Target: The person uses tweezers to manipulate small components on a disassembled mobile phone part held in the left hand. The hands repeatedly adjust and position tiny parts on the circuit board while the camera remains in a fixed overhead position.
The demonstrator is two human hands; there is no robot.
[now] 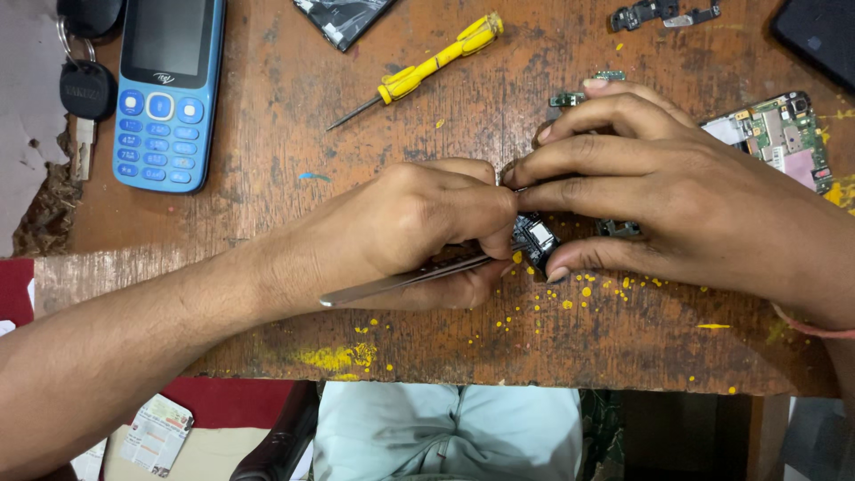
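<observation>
My left hand [419,227] is closed around metal tweezers [401,279], whose tips point right toward a small black electronic part [537,239] on the worn wooden table [267,178]. My right hand [659,187] holds that part steady, thumb at its lower edge and fingers stretched across the top. The two hands meet at the middle of the table. Most of the part is hidden under my fingers.
A blue keypad phone [167,89] lies at the far left beside keys [86,93]. A yellow screwdriver [427,67] lies at the top middle. A green circuit board [784,138] sits at the right, small metal pieces [663,12] at the top right. The near table edge runs above my lap.
</observation>
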